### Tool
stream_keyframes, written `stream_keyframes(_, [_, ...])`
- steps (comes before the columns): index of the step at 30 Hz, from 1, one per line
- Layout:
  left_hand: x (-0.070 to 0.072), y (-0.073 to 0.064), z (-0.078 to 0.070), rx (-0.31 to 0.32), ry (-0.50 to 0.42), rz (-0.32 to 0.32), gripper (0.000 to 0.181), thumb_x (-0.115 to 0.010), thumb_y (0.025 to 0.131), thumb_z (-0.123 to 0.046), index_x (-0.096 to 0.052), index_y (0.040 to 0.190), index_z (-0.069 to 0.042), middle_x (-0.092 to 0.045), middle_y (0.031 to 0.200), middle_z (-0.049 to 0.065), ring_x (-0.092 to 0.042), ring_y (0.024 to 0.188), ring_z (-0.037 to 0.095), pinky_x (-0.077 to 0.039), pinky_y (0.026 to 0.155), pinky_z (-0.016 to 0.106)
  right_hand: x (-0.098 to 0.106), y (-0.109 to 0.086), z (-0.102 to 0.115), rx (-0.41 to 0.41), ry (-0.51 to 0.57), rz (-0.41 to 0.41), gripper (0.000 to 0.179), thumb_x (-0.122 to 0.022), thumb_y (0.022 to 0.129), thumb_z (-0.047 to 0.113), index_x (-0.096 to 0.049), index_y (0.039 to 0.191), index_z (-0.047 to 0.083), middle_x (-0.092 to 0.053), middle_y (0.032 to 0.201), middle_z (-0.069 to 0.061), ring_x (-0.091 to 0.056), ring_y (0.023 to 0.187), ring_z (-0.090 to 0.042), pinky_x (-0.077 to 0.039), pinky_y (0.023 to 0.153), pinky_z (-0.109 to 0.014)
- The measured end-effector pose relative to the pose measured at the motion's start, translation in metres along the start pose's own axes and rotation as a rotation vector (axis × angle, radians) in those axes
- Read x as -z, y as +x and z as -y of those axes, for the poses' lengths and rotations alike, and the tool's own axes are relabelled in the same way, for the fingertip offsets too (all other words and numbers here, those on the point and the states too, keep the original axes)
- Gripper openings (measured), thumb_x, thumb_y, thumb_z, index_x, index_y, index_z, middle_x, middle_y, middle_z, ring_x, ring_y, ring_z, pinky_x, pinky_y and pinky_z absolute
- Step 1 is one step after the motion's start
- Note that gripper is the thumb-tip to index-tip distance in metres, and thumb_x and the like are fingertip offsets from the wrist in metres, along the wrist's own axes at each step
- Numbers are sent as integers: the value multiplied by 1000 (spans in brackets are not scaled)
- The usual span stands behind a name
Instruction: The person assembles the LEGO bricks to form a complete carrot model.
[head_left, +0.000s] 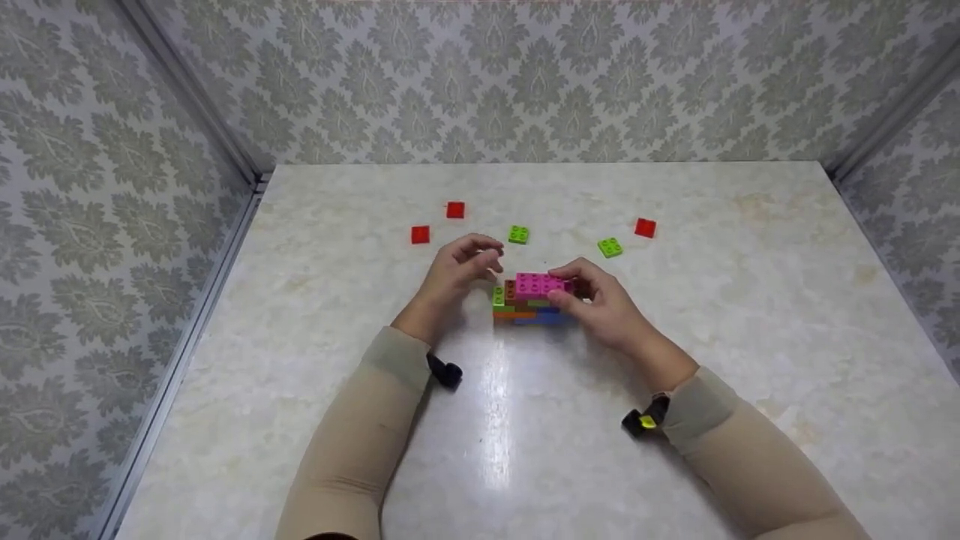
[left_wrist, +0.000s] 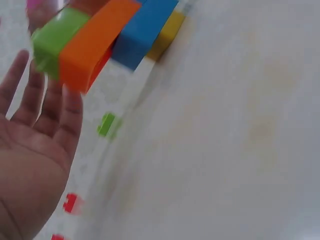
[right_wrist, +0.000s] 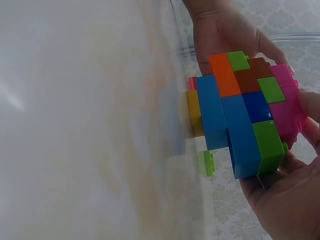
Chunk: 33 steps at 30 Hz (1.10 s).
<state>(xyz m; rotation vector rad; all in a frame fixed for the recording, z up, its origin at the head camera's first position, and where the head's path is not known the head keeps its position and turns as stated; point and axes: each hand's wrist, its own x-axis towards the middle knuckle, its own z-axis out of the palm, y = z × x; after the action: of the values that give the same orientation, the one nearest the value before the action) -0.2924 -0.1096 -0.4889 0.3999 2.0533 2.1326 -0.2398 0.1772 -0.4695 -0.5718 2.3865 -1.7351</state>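
A stack of coloured toy building bricks (right_wrist: 232, 107) stands on the pale table, with blue, orange, green and brown bricks in it. A yellow brick (right_wrist: 195, 113) shows at its base in the right wrist view. Pink bricks (head_left: 531, 283) form its top layer. My right hand (head_left: 609, 307) grips the pink top at the right end, thumb on the near side and fingers behind, partly hidden. Beside the left end is my left hand (head_left: 457, 271), its fingers loosely bent. In the left wrist view, those fingers (left_wrist: 54, 107) extend close to the green and orange bricks; contact cannot be told.
Two red bricks lie at the back left, one nearer (head_left: 420, 235) and one farther (head_left: 455, 210). A green brick (head_left: 518, 234) lies behind the stack. Another green brick (head_left: 610, 247) and a red brick (head_left: 645, 228) lie back right. Patterned panels (head_left: 495, 90) enclose the table (head_left: 300, 300).
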Motion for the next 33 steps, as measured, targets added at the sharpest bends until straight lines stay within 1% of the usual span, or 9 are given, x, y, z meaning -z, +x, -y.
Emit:
stream_keyframes(4, [18,4,2,28,-19,-203,43,-71,112,-25,-66,143,4,-69,128,4,-71,93,14,-62,80,25,-1,0,-1,0,9,-1,34,-77,109,19,-69,141,9,-72,134,-11,-62,115,-27,-52,98,-23])
stream_keyframes(9, [36,7,7,55,63,-367,49,-73,112,-30,-63,151,-2,-63,146,10,-67,91,17,-55,71,25,-2,0,-2,-14,22,-2,35,-77,109,20,-68,141,9,-71,135,-9,-62,114,-26,-52,96,-23])
stream_keyframes(12, [44,8,10,55,157,-457,48,-74,111,-32,-64,151,-8,-60,154,12,-61,96,16,-52,76,24,-1,0,-2,-13,19,-4,35,-77,109,21,-68,141,8,-71,135,-10,-62,114,-27,-52,96,-24])
stream_keyframes(16, [55,9,12,50,329,-553,46,-75,111,-30,-65,150,-9,-59,155,13,-54,102,19,-51,89,29,-1,0,-1,-9,10,-6,35,-77,110,21,-69,141,8,-71,135,-10,-61,114,-27,-52,96,-24])
stream_keyframes(18, [60,9,13,58,411,-584,45,-75,110,-30,-66,149,-9,-58,155,12,-57,104,25,-53,93,36,-1,0,-1,-9,12,-5,34,-77,110,21,-69,141,8,-71,135,-10,-62,113,-26,-52,96,-24])
stream_keyframes(21, [66,8,12,90,535,-616,44,-75,110,-31,-68,147,-10,-59,156,12,-63,122,30,-54,109,45,-1,1,-2,-6,15,-2,34,-77,110,19,-69,141,8,-71,134,-10,-62,111,-25,-53,95,-24])
stream_keyframes(25, [70,9,11,140,691,-625,44,-76,109,-33,-71,147,-13,-60,160,11,-54,147,32,-48,125,49,-1,1,-3,2,14,-3,34,-77,110,18,-69,141,7,-72,135,-11,-63,111,-24,-53,95,-23])
stream_keyframes(30, [70,10,13,159,817,-604,48,-79,107,-33,-71,150,-15,-62,162,9,-50,142,34,-49,117,48,-1,1,-3,7,17,-5,34,-76,110,17,-69,141,7,-71,135,-10,-63,111,-24,-53,95,-23])
stream_keyframes(33, [69,8,14,172,869,-569,55,-77,107,-35,-66,158,-16,-58,169,7,-46,144,35,-45,118,50,-1,1,-4,8,17,-4,33,-75,110,17,-69,141,6,-71,135,-11,-63,110,-23,-53,95,-23])
